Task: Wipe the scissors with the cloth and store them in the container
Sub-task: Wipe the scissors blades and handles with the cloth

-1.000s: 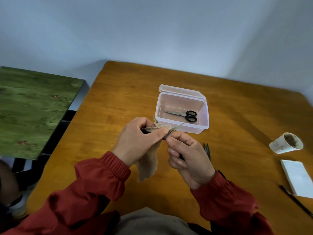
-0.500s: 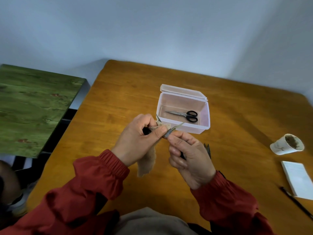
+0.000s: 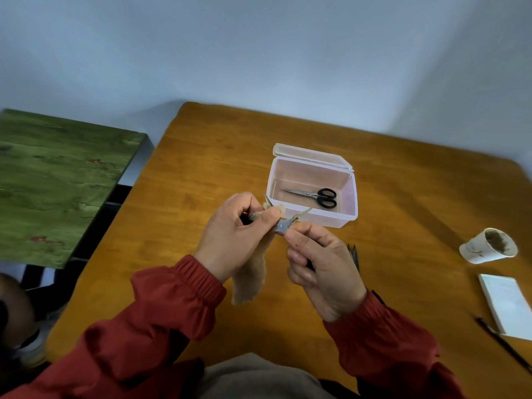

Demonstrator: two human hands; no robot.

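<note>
My left hand [image 3: 233, 240] pinches a beige cloth [image 3: 250, 280] around the blades of a pair of scissors [image 3: 283, 225]. The rest of the cloth hangs down over the table. My right hand [image 3: 322, 269] grips the handle end of the same scissors, and a short bare piece of blade shows between the two hands. Just beyond them stands a clear plastic container [image 3: 313, 218] with its lid open. Inside it lies a black-handled pair of scissors [image 3: 313, 194]. The tips of another pair of scissors [image 3: 353, 253] stick out on the table behind my right hand.
A tipped, stained paper cup [image 3: 486, 246] lies at the right of the wooden table [image 3: 187, 168]. Below it are a white notepad [image 3: 506, 305] and a dark pen [image 3: 503, 344]. A green-topped table [image 3: 57, 180] stands to the left.
My left hand and the cloth have slid a little left along the blades, baring a short stretch of metal by my right hand. The hanging end of the cloth has swung slightly.
</note>
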